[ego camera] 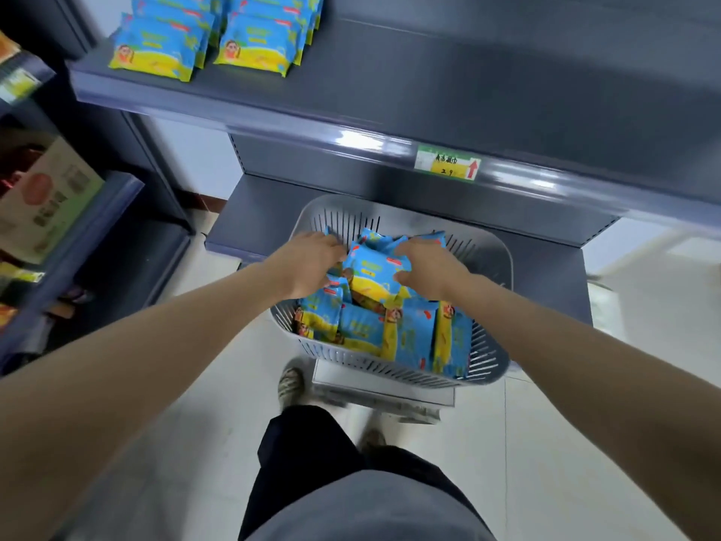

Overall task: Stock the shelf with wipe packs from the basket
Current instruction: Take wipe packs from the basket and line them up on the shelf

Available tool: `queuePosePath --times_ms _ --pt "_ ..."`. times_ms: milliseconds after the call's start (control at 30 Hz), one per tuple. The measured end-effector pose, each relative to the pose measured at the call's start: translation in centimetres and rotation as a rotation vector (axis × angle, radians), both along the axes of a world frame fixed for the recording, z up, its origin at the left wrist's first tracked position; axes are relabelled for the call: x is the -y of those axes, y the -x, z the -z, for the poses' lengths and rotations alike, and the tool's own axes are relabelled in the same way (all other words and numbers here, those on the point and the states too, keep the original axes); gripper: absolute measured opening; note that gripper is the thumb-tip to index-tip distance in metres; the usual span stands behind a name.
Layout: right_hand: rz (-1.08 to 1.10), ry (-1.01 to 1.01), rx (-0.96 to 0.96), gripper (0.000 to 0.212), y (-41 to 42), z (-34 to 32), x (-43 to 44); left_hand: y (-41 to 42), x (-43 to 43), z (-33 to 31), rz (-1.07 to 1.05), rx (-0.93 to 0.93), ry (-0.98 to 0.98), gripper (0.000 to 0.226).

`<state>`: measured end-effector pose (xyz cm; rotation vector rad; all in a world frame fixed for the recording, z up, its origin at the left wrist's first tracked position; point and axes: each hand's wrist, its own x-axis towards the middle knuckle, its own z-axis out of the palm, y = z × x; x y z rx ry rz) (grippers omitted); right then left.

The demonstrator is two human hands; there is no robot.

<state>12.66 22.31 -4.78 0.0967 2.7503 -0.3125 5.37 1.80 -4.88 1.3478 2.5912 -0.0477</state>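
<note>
Forearms [175,337] extended, right hand [429,271] pinches top wipe pack [372,273] toward far edge of basket [503,263], left hand [308,263] grip unclear; clamp both sides firmly, lift clear toward shelf [429,72].

I see the left hand [308,263] and right hand [429,269] reaching into the grey basket [503,263], each gripping one side edge of the topmost wipe pack [370,272]; other packs [409,337] stand on edge beneath. Above, the dark shelf [448,83] bears two stocked rows [164,52] at its left end and a price label [448,165] on its front lip.
</note>
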Motion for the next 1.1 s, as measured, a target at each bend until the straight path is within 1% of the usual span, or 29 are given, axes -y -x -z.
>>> queuePosePath --times_ms 67,167,267,367,467,500,533,567,667,733,767,833,867,933,1100 --pt "0.033 0.006 0.048 0.054 0.6 1.8 0.0 0.0 0.3 1.5 0.033 -0.045 0.107 0.042" --pt "0.086 0.013 0.107 0.067 1.5 3.7 -0.1 0.2 0.4 3.0 0.029 -0.056 0.175 0.044" --pt "0.137 0.016 0.13 0.069 2.3 5.0 0.2 0.2 0.5 4.2 0.005 -0.04 0.215 0.049" --pt "0.151 -0.003 0.124 0.061 2.7 5.8 0.8 0.0 0.3 5.4 -0.025 0.007 0.258 0.053" --pt "0.22 0.11 0.131 0.045 3.0 5.8 1.3 0.2 0.6 6.5 -0.062 0.078 0.298 0.057" --pt "0.253 0.19 0.12 0.035 3.0 5.7 1.4 0.4 0.6 6.7 -0.078 0.101 0.313 0.057" --pt "0.291 0.267 0.1 0.02 3.1 5.5 1.3 0.5 0.5 6.9 -0.089 0.119 0.33 0.056" --pt "0.318 0.313 0.069 0.009 3.1 5.2 1.3 0.7 0.3 7.0 -0.091 0.126 0.349 0.054" --pt "0.324 0.331 -0.027 0.013 3.2 3.6 0.9 1.3 -0.4 7.3 -0.089 0.133 0.385 0.051" --pt "0.303 0.294 -0.109 0.014 3.2 2.3 0.6 1.6 -0.8 7.4 -0.109 0.173 0.386 0.049" --pt "0.294 0.286 -0.148 0.015 3.3 1.6 0.4 1.6 -0.9 7.4 -0.117 0.202 0.389 0.044" --pt "0.28 0.286 -0.188 0.017 3.3 0.3 0.3 1.9 -1.1 7.6 -0.093 0.241 0.375 0.019" --pt "0.274 0.293 -0.197 0.017 3.3 -0.3 0.2 2.0 -1.1 7.5 -0.081 0.258 0.348 0.012" --pt "0.268 0.31 -0.216 0.017 3.4 -1.5 0.2 2.4 -1.1 7.1 -0.081 0.317 0.294 0.022" --pt "0.297 0.318 -0.319 0.015 4.2 -5.1 0.0 2.8 -1.6 5.3 -0.103 0.446 0.069 0.013"
